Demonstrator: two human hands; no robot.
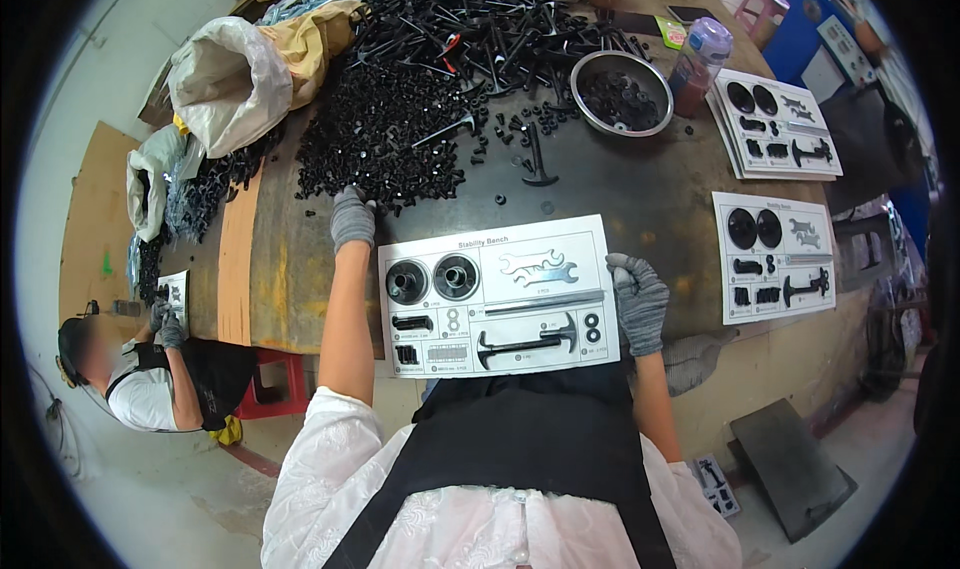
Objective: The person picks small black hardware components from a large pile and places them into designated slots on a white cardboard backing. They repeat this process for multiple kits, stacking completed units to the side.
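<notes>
Head view, only one to hand. Person at the bench (pixel 640 189), both hands in grey gloves. Card (pixel 420 250) directly before them, its lower edge past the bench's near edge; sealed flat on it: two black discs (pixel 456 277), a silver wrench (pixel 552 276), a black T-shaped tool (pixel 528 345).

Right hand (pixel 638 299): fingers curled in, gripping the card's right edge. Left hand (pixel 352 219): off the card, at the near edge of a heap of small black bolts (pixel 385 134); fingers bent, tips partly hidden; cannot tell whether they have hold of a bolt.

Farther back, a jumble of T-handled pieces (pixel 480 19). Right of that, steel bowl (pixel 664 121) of dark washers, bottle (pixel 705 47) just beside it. Far right, a card stack (pixel 738 167) and a single card (pixel 724 312). Left, open white sack (pixel 205 99). Beyond the left end, a co-worker (pixel 160 389) holding another card (pixel 181 306).
</notes>
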